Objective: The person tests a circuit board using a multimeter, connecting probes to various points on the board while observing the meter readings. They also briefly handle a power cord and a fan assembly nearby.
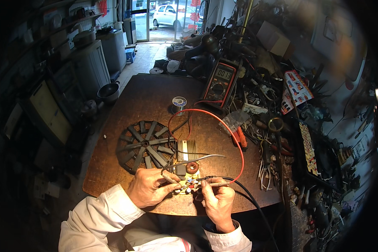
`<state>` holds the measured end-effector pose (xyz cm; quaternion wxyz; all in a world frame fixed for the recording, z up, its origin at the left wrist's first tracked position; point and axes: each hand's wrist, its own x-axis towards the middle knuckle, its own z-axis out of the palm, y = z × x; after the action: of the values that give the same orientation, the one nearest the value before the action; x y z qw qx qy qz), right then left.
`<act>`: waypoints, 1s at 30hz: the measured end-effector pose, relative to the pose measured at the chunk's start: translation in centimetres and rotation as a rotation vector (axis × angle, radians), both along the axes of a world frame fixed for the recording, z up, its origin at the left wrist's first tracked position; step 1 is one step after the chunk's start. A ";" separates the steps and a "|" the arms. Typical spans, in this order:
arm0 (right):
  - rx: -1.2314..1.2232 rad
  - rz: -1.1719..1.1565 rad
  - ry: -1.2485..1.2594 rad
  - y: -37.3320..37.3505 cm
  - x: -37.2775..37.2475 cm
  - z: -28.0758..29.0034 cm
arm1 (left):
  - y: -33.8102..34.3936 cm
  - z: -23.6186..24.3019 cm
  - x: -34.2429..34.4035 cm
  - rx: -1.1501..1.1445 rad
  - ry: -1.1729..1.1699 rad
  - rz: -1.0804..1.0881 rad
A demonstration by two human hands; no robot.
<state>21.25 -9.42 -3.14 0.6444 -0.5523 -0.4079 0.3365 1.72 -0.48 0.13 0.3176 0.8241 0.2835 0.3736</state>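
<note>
In the head view, a brown table (222, 151) with a worn, scratched top fills the middle, lamplit toward its near edge. There the board (181, 192) lies between the hands, its finned heat sink (192, 147) pointing away. The left hand (149, 187) has fingers and thumb closed on a pen-like probe (170, 177); the right hand (217, 201) pinches the red-lead probe (216, 185). Both tips are over the board; contact cannot be made out. A round coil (134, 148) lies left of the board, a solder spool (179, 103) stands beyond, and a meter (219, 84) leans at the far right. Tangled parts (264, 94) crowd the right side. Left are cabinets (88, 59) and a pan (108, 92); past the tiled floor (149, 51), a doorway shows a white car (166, 15).
</note>
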 end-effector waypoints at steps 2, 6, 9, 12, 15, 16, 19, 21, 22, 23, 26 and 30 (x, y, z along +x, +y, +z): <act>0.005 -0.005 0.003 -0.1 -0.1 0.1 | 0.0 0.0 0.0 -0.003 0.001 -0.006; 0.005 -0.014 0.029 0.0 -0.1 -0.1 | -0.1 0.1 0.0 0.001 0.000 -0.006; 0.000 -0.004 0.039 -0.1 -0.2 -0.1 | 0.0 0.0 -0.1 0.016 0.003 -0.006; 0.012 -0.011 0.021 0.0 -0.1 -0.2 | 0.0 0.0 0.0 0.022 0.004 0.000; 0.035 -0.010 0.008 0.1 -0.1 -0.7 | -0.1 0.1 0.1 0.018 -0.005 0.004; 0.028 -0.010 0.007 0.1 0.0 -0.6 | -0.1 0.1 0.1 0.017 -0.009 0.005; 0.003 -0.011 0.004 0.1 0.1 -0.3 | -0.1 0.4 0.1 0.024 -0.002 -0.003; -0.010 -0.017 -0.007 0.1 0.1 -0.4 | 0.0 0.2 0.1 0.028 -0.004 -0.006; 0.002 -0.028 -0.016 0.1 0.2 -0.3 | 0.1 0.2 0.2 0.030 -0.006 -0.010; -0.002 -0.032 -0.014 -0.2 -0.1 -0.5 | -0.2 0.0 -0.1 0.024 0.017 -0.014; -0.057 -0.039 -0.024 0.0 0.2 0.1 | 0.2 -0.7 0.1 -0.059 -0.075 -0.045; -0.016 0.035 0.004 0.1 -0.1 0.7 | 0.3 -0.6 0.0 0.017 -0.057 -0.033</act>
<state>21.20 -9.28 -2.42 0.6348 -0.5497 -0.4135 0.3519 1.67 -0.21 -0.49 0.3244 0.8204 0.2576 0.3941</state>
